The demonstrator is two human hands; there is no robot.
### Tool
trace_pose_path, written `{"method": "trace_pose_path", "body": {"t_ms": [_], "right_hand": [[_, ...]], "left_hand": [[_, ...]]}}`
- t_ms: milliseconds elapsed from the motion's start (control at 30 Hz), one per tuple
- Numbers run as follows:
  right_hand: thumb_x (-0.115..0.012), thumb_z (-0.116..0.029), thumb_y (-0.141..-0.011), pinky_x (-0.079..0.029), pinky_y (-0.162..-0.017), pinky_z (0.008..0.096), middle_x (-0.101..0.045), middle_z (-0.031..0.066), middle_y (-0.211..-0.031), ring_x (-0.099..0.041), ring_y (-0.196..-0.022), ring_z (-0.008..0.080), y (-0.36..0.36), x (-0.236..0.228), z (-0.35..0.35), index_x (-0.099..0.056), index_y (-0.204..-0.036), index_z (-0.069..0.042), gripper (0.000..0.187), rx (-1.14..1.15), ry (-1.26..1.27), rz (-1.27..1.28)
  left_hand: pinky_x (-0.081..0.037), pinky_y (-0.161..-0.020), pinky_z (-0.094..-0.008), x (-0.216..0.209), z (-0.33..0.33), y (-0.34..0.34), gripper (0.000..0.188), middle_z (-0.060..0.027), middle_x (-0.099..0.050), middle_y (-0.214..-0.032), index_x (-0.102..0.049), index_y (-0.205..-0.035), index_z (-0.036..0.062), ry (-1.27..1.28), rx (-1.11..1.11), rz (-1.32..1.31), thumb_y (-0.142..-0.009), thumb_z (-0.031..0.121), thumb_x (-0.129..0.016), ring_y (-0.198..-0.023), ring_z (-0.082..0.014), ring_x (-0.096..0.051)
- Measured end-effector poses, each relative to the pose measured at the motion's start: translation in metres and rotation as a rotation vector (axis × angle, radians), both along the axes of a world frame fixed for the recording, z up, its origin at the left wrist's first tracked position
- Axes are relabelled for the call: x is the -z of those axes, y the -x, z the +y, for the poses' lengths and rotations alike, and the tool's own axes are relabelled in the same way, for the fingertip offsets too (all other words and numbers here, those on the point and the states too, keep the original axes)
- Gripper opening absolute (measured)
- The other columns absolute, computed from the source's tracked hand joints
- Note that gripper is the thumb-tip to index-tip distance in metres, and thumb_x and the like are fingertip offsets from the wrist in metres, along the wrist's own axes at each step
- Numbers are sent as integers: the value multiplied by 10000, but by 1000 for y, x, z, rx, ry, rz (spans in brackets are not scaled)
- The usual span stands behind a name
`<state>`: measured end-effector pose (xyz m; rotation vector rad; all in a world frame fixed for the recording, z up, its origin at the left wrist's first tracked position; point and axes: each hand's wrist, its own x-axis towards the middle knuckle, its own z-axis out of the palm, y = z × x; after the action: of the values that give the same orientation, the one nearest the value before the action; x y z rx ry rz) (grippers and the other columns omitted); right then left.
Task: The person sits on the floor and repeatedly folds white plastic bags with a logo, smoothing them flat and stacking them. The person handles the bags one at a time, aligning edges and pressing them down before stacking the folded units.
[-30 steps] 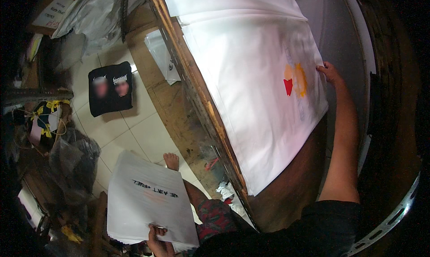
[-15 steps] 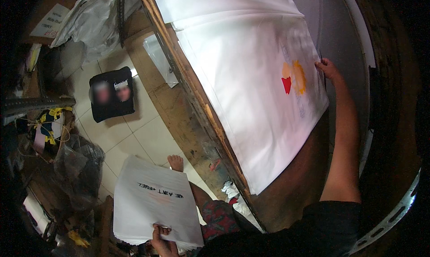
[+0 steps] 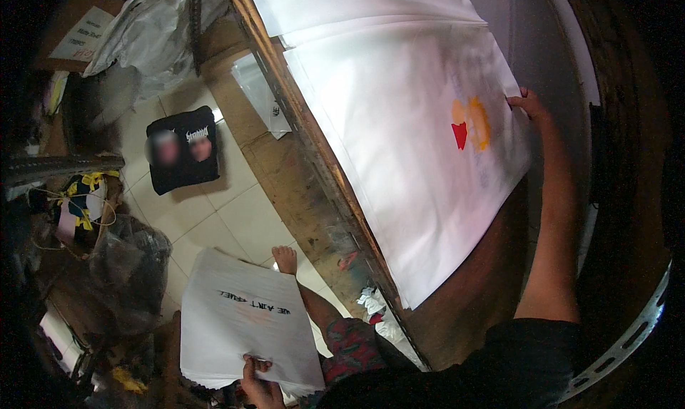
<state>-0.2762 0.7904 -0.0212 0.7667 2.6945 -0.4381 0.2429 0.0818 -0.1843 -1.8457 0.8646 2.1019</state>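
Observation:
My left hand (image 3: 258,384), low in the view, grips the near edge of a thick stack of white sheets (image 3: 214,323). The top one bears black lettering and a faint orange print. On the right, my outstretched right hand (image 3: 529,105) pinches the right edge of a large white sheet (image 3: 385,138) that lies on a sloping, wood-edged table (image 3: 332,174). A red, orange and yellow print (image 3: 471,126) shows on that sheet near my right hand. Further white sheets show beneath its left edge.
On the tiled floor to the left lies a folded black printed garment (image 3: 183,150). Loose printed sheets (image 3: 260,95) rest on a lower brown board (image 3: 267,159). Clear plastic (image 3: 132,266), a tied bundle (image 3: 82,202) and a metal bar (image 3: 61,168) crowd the left side.
My right hand has shifted slightly right and up, and the sheet's edge beside it has risen a little. My left hand keeps its hold on the stack. The view has moved slightly.

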Motion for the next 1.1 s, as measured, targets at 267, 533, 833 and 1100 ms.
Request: {"method": "trace_pose_path", "body": {"t_ms": [267, 533, 833, 1100], "right_hand": [[-729, -229, -776, -485, -936, 389, -668, 130, -1146, -638, -1047, 242, -2, -17, -46, -597, -1258, -31, 537, -116, -189, 76], [-648, -187, -805, -464, -989, 452, -580, 285, -1257, -569, -1178, 413, -54, -32, -197, -499, -1310, 40, 573, -321, -595, 51], [-611, -123, -870, -526, -808, 312, -654, 153, -1118, -644, -918, 177, -182, -34, -350, -493, -1319, 29, 488, -57, 290, 264], [-610, -99, -893, -482, -701, 255, -611, 36, -961, -560, -794, 94, -272, -123, -461, -526, -1293, 16, 425, -191, 956, 130]], "left_hand": [[-452, -722, -320, -15, 3, 19, 187, -27, -528, -745, -565, -894, 49, 95, 41, -78, -986, 210, -535, -711, -161, -523], [-474, -816, -353, -27, -18, 28, 171, -62, -589, -809, -615, -932, 10, -99, -65, -16, -965, 175, -582, -807, -193, -556], [-413, -692, -333, -50, -1, 41, 153, -9, -445, -724, -524, -918, 52, -88, -154, 168, -936, 183, -600, -667, -154, -449], [-442, -712, -323, -125, -10, 44, 139, -24, -502, -771, -555, -928, 37, -97, -152, 307, -933, 165, -611, -708, -159, -487]]}}
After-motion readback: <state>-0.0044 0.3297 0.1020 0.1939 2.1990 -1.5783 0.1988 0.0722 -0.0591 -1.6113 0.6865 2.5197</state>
